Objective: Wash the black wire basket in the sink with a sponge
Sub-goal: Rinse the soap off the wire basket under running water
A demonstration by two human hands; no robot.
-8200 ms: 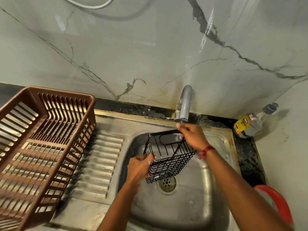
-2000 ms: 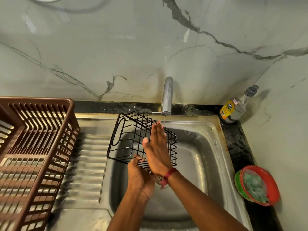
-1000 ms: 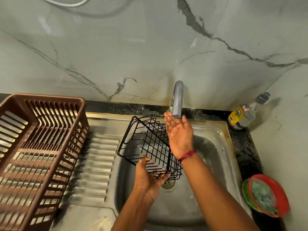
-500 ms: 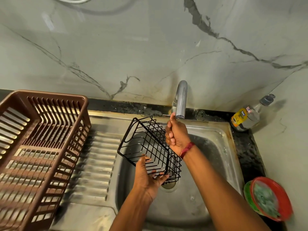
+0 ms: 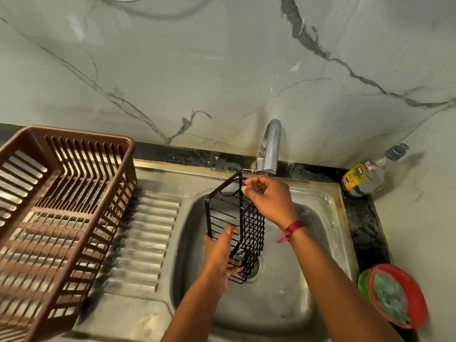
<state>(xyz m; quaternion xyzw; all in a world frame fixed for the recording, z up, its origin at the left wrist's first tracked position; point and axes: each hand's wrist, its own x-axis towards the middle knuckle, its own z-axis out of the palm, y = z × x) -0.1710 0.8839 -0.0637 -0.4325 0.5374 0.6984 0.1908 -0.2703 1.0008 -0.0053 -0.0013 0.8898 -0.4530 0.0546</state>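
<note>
The black wire basket [image 5: 249, 225] stands on end over the steel sink [image 5: 318, 243], just below the chrome tap [image 5: 270, 149]. My left hand [image 5: 219, 253] grips its lower edge from below. My right hand [image 5: 267, 198], with a red thread at the wrist, holds its top corner under the spout. A green sponge [image 5: 388, 301] lies in a red bowl [image 5: 417, 302] on the counter at the right, apart from both hands.
A brown slatted plastic drying rack [image 5: 56, 218] sits on the ribbed drainboard [image 5: 145, 238] at the left. A dish-soap bottle [image 5: 362, 176] leans in the back right corner. The marble wall rises right behind the tap. The drain [image 5: 254, 266] lies under the basket.
The basket has swung from lying tilted to the left to standing upright under the tap. My right hand went from below the spout to the basket's top corner.
</note>
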